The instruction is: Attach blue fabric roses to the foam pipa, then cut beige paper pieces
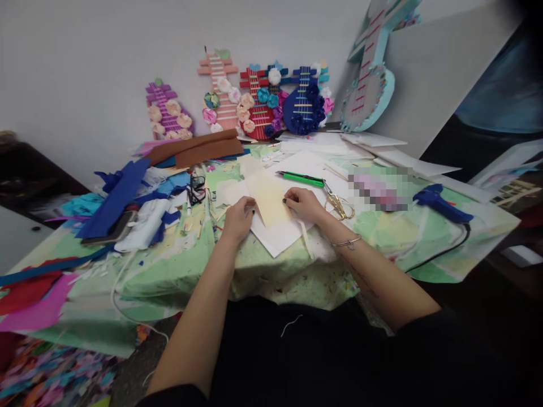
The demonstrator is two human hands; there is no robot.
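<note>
Paper sheet (270,200), pale yellow (nearly cream), straight-edged, over white sheet (274,241)

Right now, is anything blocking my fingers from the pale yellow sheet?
Nothing visible: your left hand and right hand are at opposite edges of the pale yellow sheet. The gold scissors lie off to the right, not between.

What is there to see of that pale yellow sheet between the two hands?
The pale yellow sheet looks like thin paper, roughly four-sided and plain on its visible side. It spreads above part of a white sheet, with the left hand and right hand apparently pinching opposite side edges.
</note>
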